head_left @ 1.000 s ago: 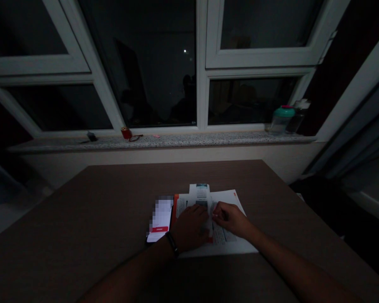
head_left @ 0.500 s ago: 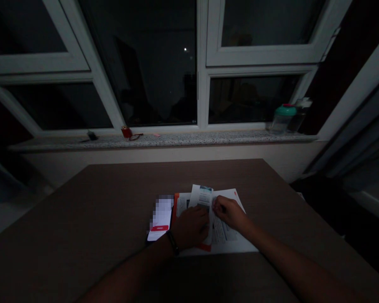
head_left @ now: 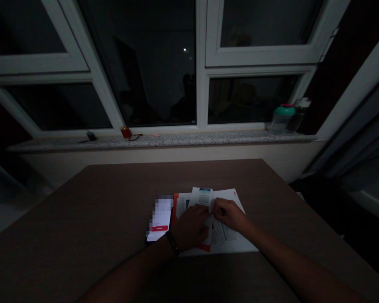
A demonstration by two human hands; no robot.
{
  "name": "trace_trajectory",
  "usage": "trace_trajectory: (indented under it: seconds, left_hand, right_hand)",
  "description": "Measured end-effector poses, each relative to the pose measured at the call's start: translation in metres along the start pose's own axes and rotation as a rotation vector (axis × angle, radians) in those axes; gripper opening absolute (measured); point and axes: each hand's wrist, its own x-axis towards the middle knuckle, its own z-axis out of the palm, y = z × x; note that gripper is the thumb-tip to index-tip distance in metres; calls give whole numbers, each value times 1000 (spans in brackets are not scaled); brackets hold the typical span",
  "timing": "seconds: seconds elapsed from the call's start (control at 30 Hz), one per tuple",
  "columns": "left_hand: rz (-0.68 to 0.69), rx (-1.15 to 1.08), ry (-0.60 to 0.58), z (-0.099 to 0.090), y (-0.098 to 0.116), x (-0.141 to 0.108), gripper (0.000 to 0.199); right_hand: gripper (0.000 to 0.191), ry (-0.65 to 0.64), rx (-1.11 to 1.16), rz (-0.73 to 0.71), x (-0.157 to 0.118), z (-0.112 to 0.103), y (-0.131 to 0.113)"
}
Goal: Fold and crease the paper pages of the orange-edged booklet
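A printed magazine (head_left: 232,243) lies spread on the table, orange along its left side. One page (head_left: 196,194) is turned over so that a narrow strip of it covers the middle. Across this page rests my left hand (head_left: 189,227), a dark band on its wrist, fingers stretched toward the page's right edge and the thumb apart. My right hand (head_left: 229,214) is closed, its fingertips pinching at that same edge, close to the left fingertips. Dim light blurs the exact contact. Just left of the magazine is a phone (head_left: 160,221) with its screen lit.
The brown table (head_left: 113,198) reaches to the wall below a window. On the speckled sill (head_left: 183,139) stand a teal-lidded bottle (head_left: 283,118), a clear bottle (head_left: 298,115) behind it, a small red object (head_left: 125,132) and a small dark one (head_left: 91,135). A curtain (head_left: 360,130) hangs at right.
My left fingers have stretched out a little toward the right hand. The top of the turned page sits slightly lower. The phone and magazine stay in place.
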Motion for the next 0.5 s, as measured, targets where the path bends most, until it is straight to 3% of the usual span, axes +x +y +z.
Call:
trace_trajectory:
  seconds: [0.2, 0.37, 0.5]
  left_hand:
    - [23, 36, -31, -3, -2, 1, 33]
    - [72, 53, -29, -2, -2, 3, 12]
    - [101, 99, -22, 0, -1, 4, 7]
  right_hand:
    - [13, 60, -15, 67, 3, 0, 2]
    - [13, -67, 0, -18, -5, -3, -4]
    - [14, -124, 5, -95, -9, -4, -9]
